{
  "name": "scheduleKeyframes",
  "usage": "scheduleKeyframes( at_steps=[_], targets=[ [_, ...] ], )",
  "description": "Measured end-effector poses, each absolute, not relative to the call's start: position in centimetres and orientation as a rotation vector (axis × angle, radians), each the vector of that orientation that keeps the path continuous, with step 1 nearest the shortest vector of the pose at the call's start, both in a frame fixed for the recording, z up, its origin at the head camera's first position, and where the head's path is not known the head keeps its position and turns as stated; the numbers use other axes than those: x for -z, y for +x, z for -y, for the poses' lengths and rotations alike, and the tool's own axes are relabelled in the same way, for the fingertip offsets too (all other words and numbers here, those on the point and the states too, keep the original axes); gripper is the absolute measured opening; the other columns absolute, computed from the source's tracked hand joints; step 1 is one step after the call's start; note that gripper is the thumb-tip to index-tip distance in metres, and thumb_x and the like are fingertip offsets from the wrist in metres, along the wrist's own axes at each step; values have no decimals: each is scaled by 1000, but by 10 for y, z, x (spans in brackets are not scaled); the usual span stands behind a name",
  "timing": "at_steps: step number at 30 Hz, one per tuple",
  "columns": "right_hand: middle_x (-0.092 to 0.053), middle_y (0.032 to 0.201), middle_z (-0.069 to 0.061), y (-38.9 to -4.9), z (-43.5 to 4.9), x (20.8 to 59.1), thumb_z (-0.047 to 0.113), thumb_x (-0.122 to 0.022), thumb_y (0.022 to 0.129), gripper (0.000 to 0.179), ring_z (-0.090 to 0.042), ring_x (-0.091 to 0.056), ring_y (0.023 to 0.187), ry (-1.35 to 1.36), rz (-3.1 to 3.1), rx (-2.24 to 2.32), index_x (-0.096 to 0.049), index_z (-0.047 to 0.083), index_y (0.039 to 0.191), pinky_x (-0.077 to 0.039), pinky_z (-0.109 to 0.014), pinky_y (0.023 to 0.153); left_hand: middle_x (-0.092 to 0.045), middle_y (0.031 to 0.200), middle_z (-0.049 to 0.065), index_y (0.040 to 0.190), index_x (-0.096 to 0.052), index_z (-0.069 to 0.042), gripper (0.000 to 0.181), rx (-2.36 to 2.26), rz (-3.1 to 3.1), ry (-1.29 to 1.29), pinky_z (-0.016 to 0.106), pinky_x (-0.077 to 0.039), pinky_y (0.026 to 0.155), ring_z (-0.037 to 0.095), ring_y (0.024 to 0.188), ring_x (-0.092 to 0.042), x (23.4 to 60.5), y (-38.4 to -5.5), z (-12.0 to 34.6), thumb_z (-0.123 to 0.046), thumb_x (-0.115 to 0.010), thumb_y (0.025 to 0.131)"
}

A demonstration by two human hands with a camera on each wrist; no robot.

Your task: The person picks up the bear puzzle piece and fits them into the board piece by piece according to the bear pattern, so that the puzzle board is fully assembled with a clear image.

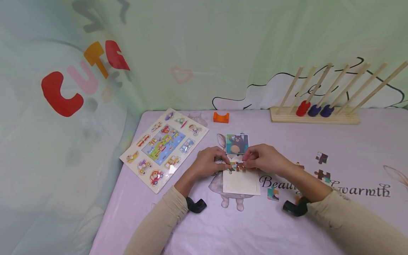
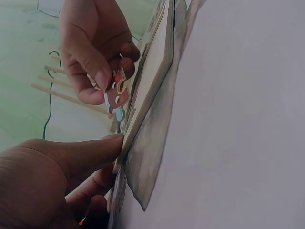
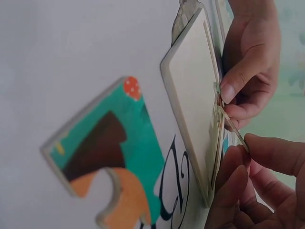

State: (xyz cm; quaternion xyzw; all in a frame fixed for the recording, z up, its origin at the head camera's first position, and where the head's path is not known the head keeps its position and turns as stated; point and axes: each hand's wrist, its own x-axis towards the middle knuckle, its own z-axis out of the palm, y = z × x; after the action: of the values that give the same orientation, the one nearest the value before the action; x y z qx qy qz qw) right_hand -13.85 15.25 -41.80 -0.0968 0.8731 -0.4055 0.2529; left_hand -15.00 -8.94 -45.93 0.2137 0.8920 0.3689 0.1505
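A pale puzzle board (image 1: 241,185) lies in front of the person, with a green puzzle piece (image 1: 231,169) at its upper left corner. My left hand (image 1: 208,163) holds that corner between thumb and fingers, the thumb close to the green piece. With thumb and fingertips my right hand (image 1: 266,161) pinches a puzzle piece showing a brown bear's face (image 2: 119,91). That piece is tilted over the board's upper edge, beside the green one. Just behind the board is a square bear picture (image 1: 237,145). Fingers partly cover both pieces.
Loose puzzle pieces (image 1: 322,158) lie on the right, one teal piece (image 3: 105,148) near the board. A vehicle puzzle (image 1: 162,150) lies at left. Behind stand an orange block (image 1: 221,118) and a peg rack (image 1: 313,119) with red and blue rings.
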Motion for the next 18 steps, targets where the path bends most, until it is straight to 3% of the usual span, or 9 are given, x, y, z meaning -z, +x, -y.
scheduleKeyframes(
  at_steps=[18],
  targets=[
    [-67, 80, -6, -137, -146, 417, 18, -76, 90, 16, -18, -56, 74, -269, -2427, 1074, -72, 6, 99, -47, -27, 61, -70, 108, -8, 93, -79, -27, 5, -1054, -2567, 614, 37, -34, 87, 12, 87, -53, 461, -150, 89, -26, -79, 88]
  ],
)
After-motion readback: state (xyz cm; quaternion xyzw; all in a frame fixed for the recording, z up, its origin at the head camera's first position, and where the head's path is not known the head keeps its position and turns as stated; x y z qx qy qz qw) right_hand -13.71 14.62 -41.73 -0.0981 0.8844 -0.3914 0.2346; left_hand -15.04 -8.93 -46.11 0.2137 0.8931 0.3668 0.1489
